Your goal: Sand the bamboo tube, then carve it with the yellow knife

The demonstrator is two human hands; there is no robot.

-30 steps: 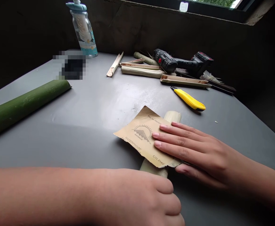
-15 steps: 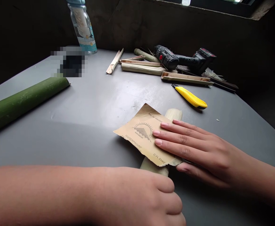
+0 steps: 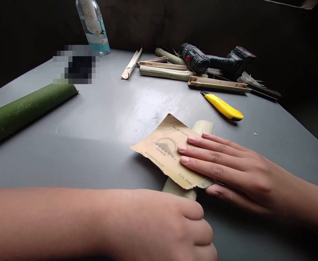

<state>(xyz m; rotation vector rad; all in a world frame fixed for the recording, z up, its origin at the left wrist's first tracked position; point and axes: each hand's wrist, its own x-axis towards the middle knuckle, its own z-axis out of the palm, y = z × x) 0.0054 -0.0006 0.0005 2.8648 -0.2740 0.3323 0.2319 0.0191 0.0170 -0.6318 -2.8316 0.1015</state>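
Note:
A pale peeled bamboo piece (image 3: 202,127) lies on the grey table (image 3: 99,145), running away from me. A tan sheet of sandpaper (image 3: 161,150) is draped over its middle. My right hand (image 3: 224,168) lies on the sandpaper with fingers stretched out flat and the thumb under the sheet's near edge, pressing it onto the bamboo. My left hand (image 3: 164,228) is curled round the near end of the bamboo piece, fingers closed over it.
A long green bamboo pole (image 3: 23,108) lies at the left. At the back are several split bamboo strips (image 3: 164,70), a cordless drill (image 3: 216,61), a yellow utility knife (image 3: 224,107) and a water bottle (image 3: 93,25). A blurred dark object (image 3: 77,65) sits near the bottle.
The view has tilted slightly downward, so table items sit higher in the frame. Both hands, the sandpaper and the bamboo keep nearly the same pose; the right hand edged slightly forward.

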